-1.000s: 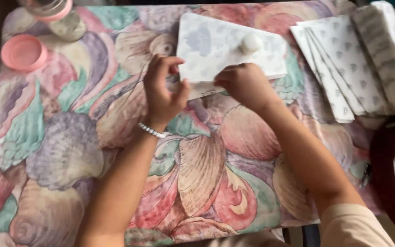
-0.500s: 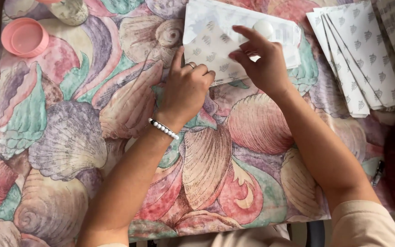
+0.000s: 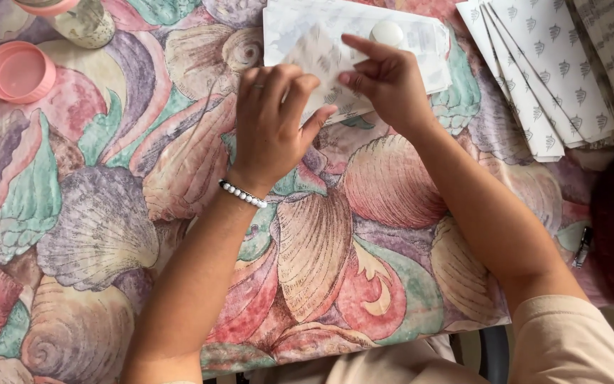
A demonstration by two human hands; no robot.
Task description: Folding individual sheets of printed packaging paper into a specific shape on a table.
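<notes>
Your left hand (image 3: 271,124) and right hand (image 3: 389,89) both pinch the patterned paper sheet (image 3: 321,60) at the desk's (image 3: 108,213) far edge (pressed flat, likely to steady a fold).

White patterned paper sheet (image 3: 321,64), folded and partly raised, upper centre of frame, atop flat white sheets (image 3: 421,43).
</notes>
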